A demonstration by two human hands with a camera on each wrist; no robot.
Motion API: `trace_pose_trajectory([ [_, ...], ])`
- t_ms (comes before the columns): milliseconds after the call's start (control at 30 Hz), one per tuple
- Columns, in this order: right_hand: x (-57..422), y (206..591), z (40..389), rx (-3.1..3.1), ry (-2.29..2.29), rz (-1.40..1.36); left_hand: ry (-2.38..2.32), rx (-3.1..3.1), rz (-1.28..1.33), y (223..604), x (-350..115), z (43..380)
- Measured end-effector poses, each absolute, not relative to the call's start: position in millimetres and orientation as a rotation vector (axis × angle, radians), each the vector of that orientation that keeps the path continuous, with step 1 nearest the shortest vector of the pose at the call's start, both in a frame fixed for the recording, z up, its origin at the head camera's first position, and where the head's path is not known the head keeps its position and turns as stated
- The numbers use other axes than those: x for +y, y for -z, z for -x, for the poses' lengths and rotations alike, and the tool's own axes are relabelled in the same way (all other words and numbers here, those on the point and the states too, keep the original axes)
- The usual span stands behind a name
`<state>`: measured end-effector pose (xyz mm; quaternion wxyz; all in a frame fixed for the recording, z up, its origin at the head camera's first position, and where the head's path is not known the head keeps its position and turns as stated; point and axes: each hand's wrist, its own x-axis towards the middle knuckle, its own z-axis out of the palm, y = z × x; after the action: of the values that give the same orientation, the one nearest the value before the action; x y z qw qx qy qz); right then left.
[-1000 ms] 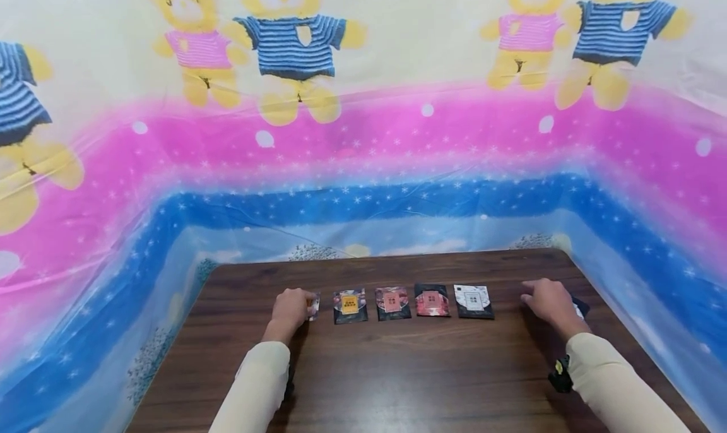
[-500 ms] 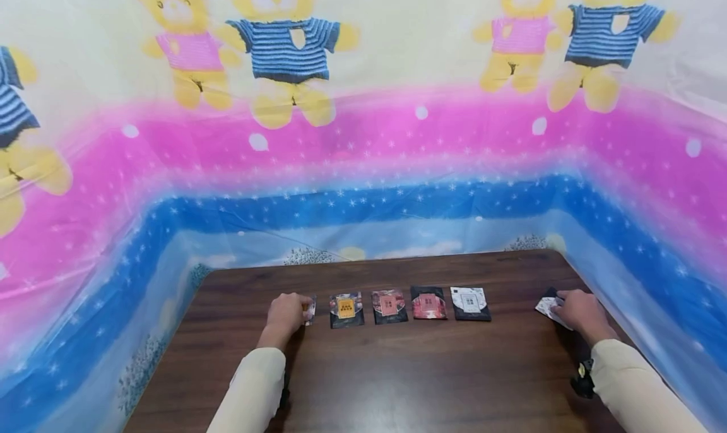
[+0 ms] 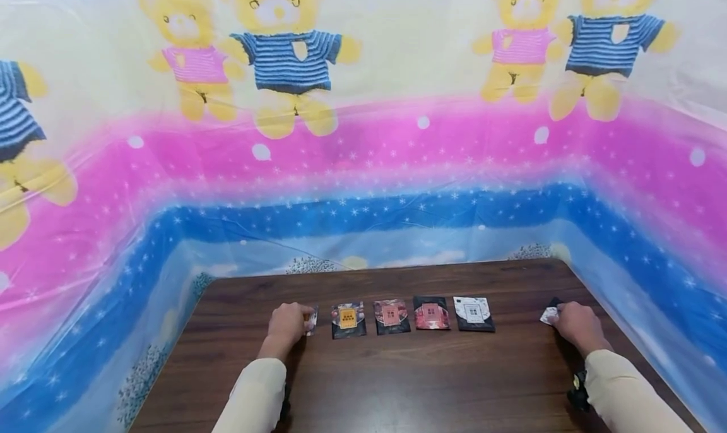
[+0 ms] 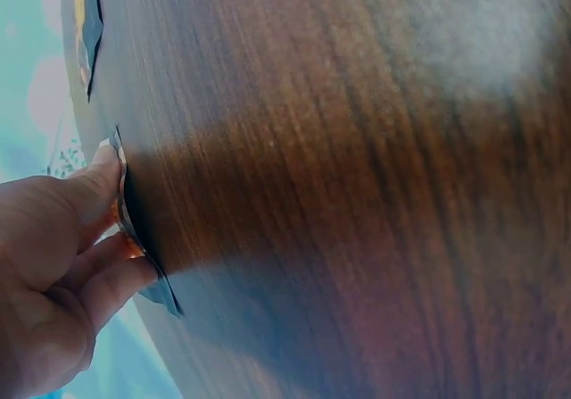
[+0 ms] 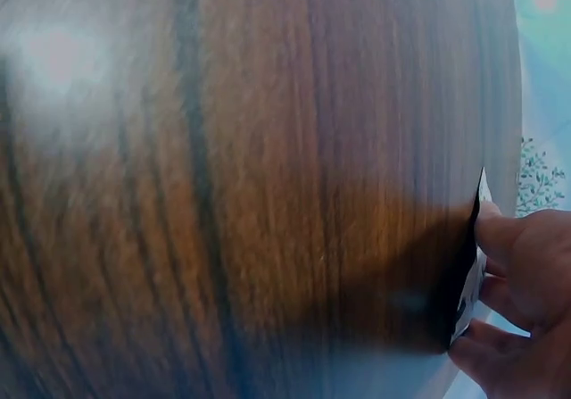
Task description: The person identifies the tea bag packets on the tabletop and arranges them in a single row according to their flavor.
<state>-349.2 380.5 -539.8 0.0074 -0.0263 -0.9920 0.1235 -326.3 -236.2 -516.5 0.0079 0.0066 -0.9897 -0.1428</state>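
Observation:
A flat sachet (image 3: 312,322) lies at the left end of a row on the table, partly covered by my left hand (image 3: 286,327). In the left wrist view, thumb and fingers grip this dark-backed sachet (image 4: 134,216) by opposite edges. Far to the right, my right hand (image 3: 580,326) holds a black-and-white sachet (image 3: 548,315), mostly hidden under the fingers. The right wrist view has the thumb on one edge of that sachet (image 5: 470,283) and fingertips at the other. It sits low over the tabletop, with a dark shadow beside it.
Between the hands lie a yellow-labelled sachet (image 3: 348,320), a pink-labelled sachet (image 3: 392,317), a red-and-black sachet (image 3: 431,313) and a white-and-black sachet (image 3: 474,314), spaced apart. The brown wooden table (image 3: 397,382) backs onto a bear-print cloth (image 3: 352,199).
My right hand has moved right and back onto the black-and-white sachet, which lay by the right wrist, and has taken hold of it. The left hand has kept its place on its sachet.

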Motion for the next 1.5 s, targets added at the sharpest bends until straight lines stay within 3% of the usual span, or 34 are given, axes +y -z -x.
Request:
trace_pose_trajectory([
  [733,387.9,532.4,347.7,-3.162,-0.58,0.003,0.42,-3.102,0.001,517.2,-236.8,327.9],
  [1500,361.1,533.2,355.0,-3.23,-0.664,-0.116,0.41,-3.099,-0.014,516.0,-235.3,323.9],
])
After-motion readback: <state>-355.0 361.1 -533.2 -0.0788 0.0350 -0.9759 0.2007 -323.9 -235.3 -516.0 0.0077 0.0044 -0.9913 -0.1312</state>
